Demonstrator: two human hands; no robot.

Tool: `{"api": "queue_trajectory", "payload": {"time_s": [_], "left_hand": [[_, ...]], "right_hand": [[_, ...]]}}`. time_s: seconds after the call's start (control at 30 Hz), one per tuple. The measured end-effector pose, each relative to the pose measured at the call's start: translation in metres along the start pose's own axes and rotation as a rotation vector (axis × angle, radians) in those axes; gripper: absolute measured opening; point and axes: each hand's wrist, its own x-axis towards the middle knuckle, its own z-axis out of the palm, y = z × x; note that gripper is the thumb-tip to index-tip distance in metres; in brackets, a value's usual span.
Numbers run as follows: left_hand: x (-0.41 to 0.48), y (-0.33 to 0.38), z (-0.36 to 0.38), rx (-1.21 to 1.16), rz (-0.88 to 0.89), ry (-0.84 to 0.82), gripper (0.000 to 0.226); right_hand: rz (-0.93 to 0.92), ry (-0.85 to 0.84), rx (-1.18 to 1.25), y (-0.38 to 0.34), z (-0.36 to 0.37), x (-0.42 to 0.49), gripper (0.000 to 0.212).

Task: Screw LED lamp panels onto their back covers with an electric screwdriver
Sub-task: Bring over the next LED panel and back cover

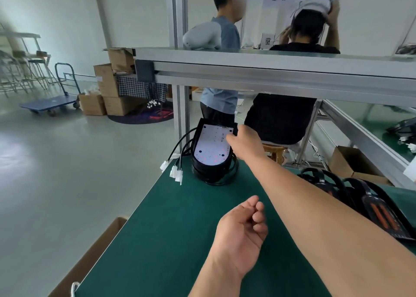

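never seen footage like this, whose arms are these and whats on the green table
No machine here: one picture, from a camera worn on a person's head, looking down at their own bare hands. The right hand reaches the top white LED panel of a stack of lamp units at the far edge of the green table; its grip is hidden. The left hand hovers loosely curled, holding nothing. Cables with white plugs hang from the stack. More black lamp parts lie on the right.
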Motion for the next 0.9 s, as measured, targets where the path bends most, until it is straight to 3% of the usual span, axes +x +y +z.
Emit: {"api": "queue_trajectory", "payload": {"time_s": [0.23, 0.5, 0.57, 0.7, 0.9], "left_hand": [[-0.003, 0.002, 0.003, 0.04, -0.016, 0.016, 0.029], [-0.004, 0.005, 0.007, 0.054, -0.013, 0.0, 0.022], [-0.004, 0.004, 0.008, 0.056, -0.019, -0.001, 0.023], [-0.005, 0.003, 0.009, 0.063, 0.01, -0.009, 0.01], [-0.002, 0.003, 0.006, 0.072, 0.043, 0.01, 0.033]], "right_hand": [[-0.105, 0.138, 0.276, 0.017, -0.019, -0.015, 0.017], [0.06, 0.135, 0.835, 0.056, -0.056, -0.075, 0.019], [0.091, 0.135, 0.894, 0.068, -0.064, -0.091, 0.006], [0.089, 0.101, 0.943, 0.081, -0.076, -0.121, 0.005], [0.144, 0.07, 0.957, 0.086, -0.074, -0.141, 0.006]]}}
